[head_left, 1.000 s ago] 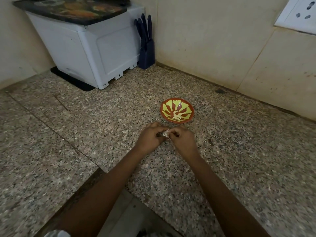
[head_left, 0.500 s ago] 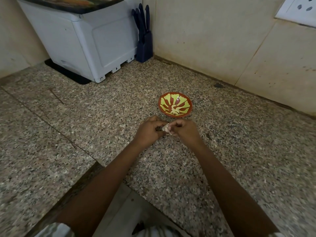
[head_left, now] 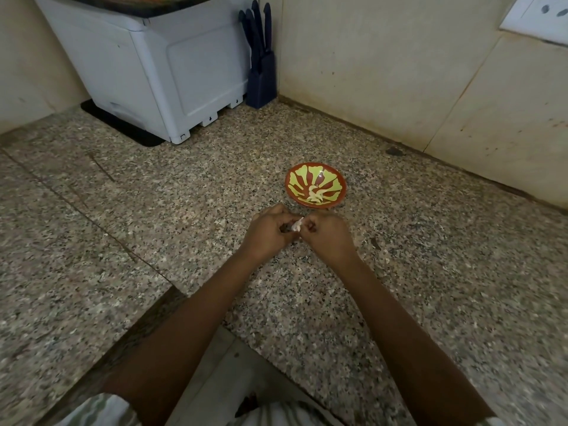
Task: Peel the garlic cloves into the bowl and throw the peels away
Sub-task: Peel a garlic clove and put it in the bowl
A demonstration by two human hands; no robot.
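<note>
A small red bowl (head_left: 292, 179) with a yellow-green leaf pattern stands on the speckled granite counter (head_left: 153, 226), with pale peeled garlic cloves (head_left: 316, 195) lying in it. Just in front of the bowl my left hand (head_left: 269, 233) and my right hand (head_left: 327, 236) meet over the counter. Between their fingertips they pinch a whitish garlic clove (head_left: 297, 225) with papery skin. Most of the clove is hidden by my fingers.
A white appliance (head_left: 159, 66) on a black mat stands at the back left, with a dark blue knife block (head_left: 261, 72) beside it in the corner. Tiled walls close off the back and right. A wall socket (head_left: 541, 16) is at the top right. The counter's front edge runs below my forearms.
The view has shifted slightly. Both hands stay together in front of the bowl, still working at the clove; nothing has been dropped or released.
</note>
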